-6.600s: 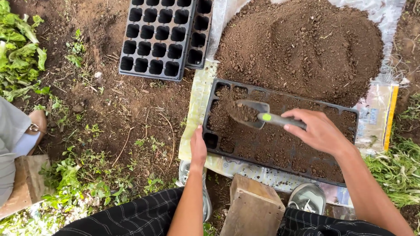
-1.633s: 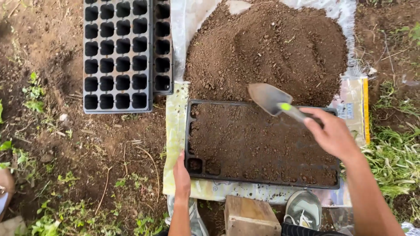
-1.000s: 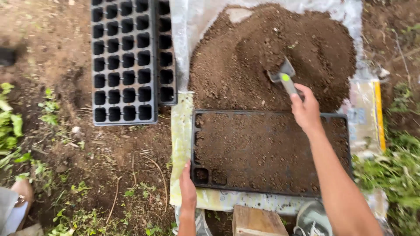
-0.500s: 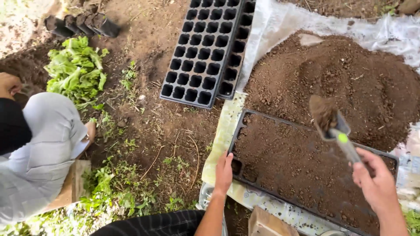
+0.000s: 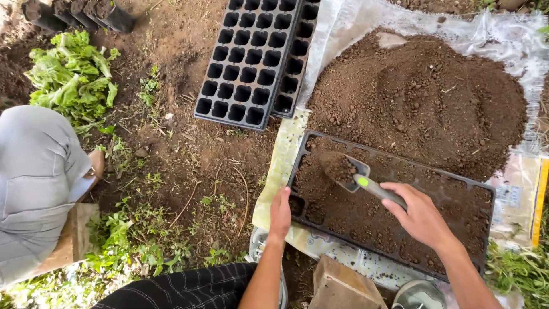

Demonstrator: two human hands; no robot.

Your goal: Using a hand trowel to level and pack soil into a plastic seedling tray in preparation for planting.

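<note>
My right hand (image 5: 420,214) is clenched around the trowel (image 5: 357,178) handle, its soil-loaded blade over the seed tray (image 5: 389,200) on the ground sheet. My left hand (image 5: 280,210), fingers extended, rests against the tray's left rim

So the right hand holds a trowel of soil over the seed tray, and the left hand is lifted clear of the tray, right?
Not quite. In the head view, the left hand rests on the seed tray's near corner. The right hand does hold the trowel of soil above it.

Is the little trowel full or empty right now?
Partly full: the trowel in the right hand carries a clump of brown soil on its blade, above the seed tray.
</note>
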